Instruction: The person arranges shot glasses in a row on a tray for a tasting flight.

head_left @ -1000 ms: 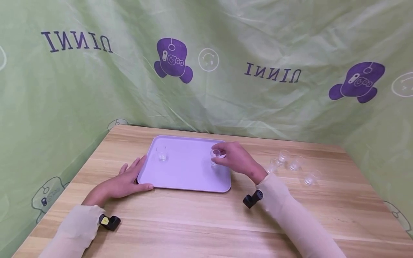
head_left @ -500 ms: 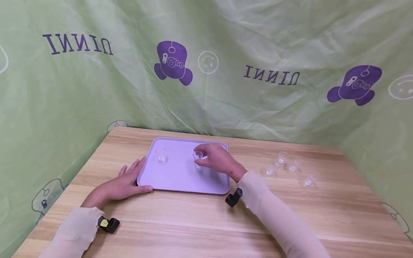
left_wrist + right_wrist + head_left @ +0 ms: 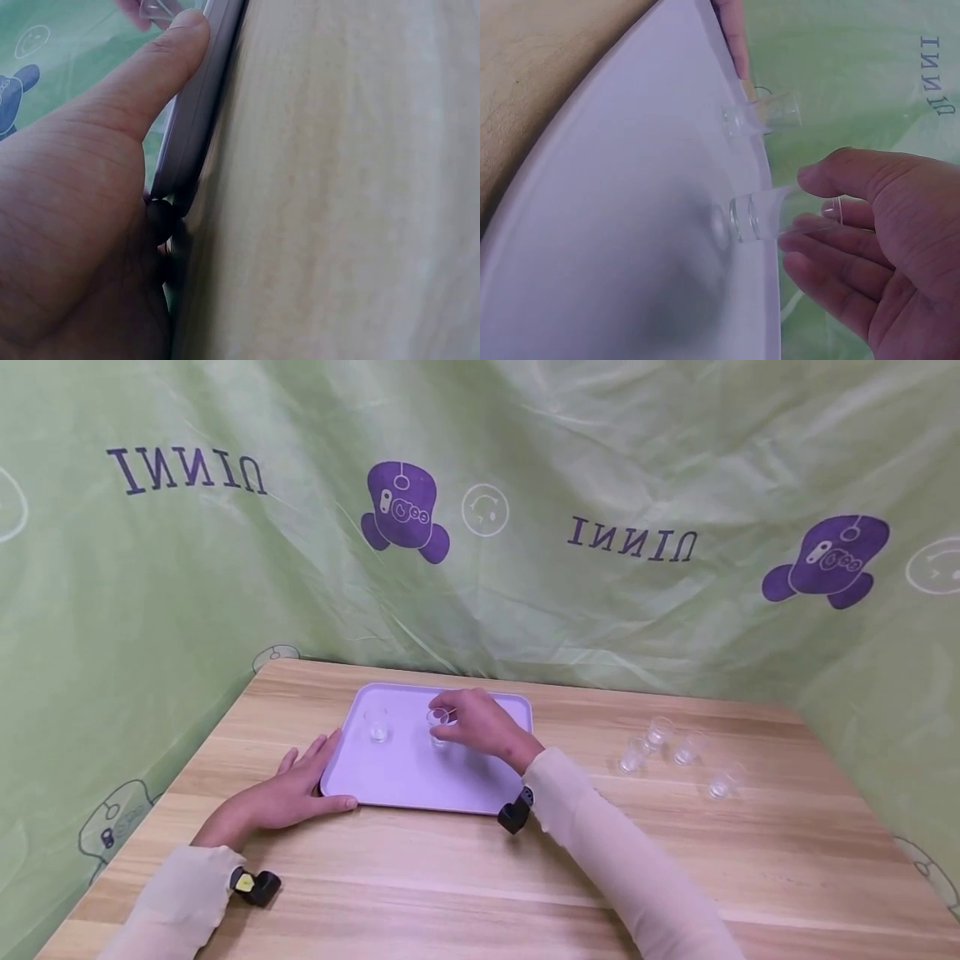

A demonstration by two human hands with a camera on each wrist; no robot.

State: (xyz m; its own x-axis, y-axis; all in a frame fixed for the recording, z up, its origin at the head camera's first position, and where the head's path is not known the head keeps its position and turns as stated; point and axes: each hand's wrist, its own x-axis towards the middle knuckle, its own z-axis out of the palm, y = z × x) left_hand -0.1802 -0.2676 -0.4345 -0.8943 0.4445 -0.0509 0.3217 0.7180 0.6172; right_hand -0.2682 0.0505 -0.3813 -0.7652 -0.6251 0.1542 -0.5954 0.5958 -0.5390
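Head view: pinching a small clear cup (image 3: 438, 720) between thumb and fingers of the right hand (image 3: 483, 724), parted only by the cup's width, over the far half of a lilac tray (image 3: 405, 781). In the right wrist view, gripping toward the rim, with the base turned down to the tray; cannot tell contact between base and tray. Just left of the grip, on the tray: a second clear cup (image 3: 378, 728), upright. Farther left: the left hand (image 3: 288, 793), laid along the tray's left edge with fingers extended rather than curled, thumb resting on the near rim. Well right of the grip, on a wooden table (image 3: 420, 877): four more clear cups (image 3: 632, 755), loosely clustered. Beyond the grip: a green curtain (image 3: 510, 610) with purple figures (image 3: 403, 506).
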